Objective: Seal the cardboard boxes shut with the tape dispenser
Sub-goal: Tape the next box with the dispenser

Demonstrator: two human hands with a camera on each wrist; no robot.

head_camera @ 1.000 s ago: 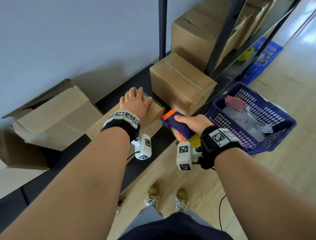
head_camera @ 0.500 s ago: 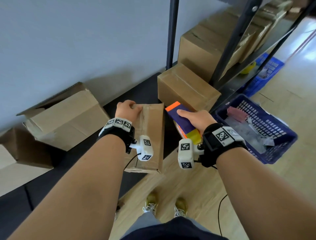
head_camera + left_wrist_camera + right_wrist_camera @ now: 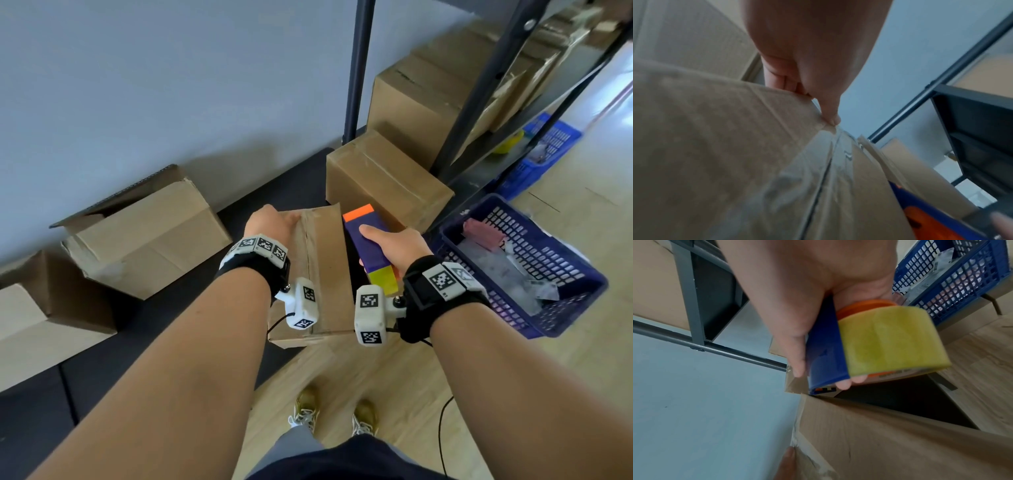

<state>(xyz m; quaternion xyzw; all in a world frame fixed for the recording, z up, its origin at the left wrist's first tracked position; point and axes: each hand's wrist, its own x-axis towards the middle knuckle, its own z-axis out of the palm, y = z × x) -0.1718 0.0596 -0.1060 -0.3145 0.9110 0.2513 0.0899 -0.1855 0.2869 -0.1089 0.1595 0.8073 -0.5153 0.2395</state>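
Observation:
A small taped cardboard box (image 3: 325, 267) is held up off the black shelf, its taped seam (image 3: 824, 175) facing me. My left hand (image 3: 270, 222) grips its far top edge, fingers curled over the rim (image 3: 818, 104). My right hand (image 3: 394, 246) holds the tape dispenser (image 3: 368, 240), blue with an orange end, just right of the box. Its yellow tape roll (image 3: 892, 342) sits under my palm, and my fingertips (image 3: 844, 383) wrap the blue body (image 3: 826, 345).
An open cardboard box (image 3: 144, 233) stands at the left by the wall, another box (image 3: 20, 318) nearer me. A sealed box (image 3: 387, 181) sits behind the dispenser, with bigger boxes (image 3: 421, 96) on the metal rack. A blue basket (image 3: 524, 263) lies on the wooden floor at right.
My left hand went from lying flat on the box to gripping its edge and has lifted and turned the box toward me. The dispenser stayed beside it in my right hand.

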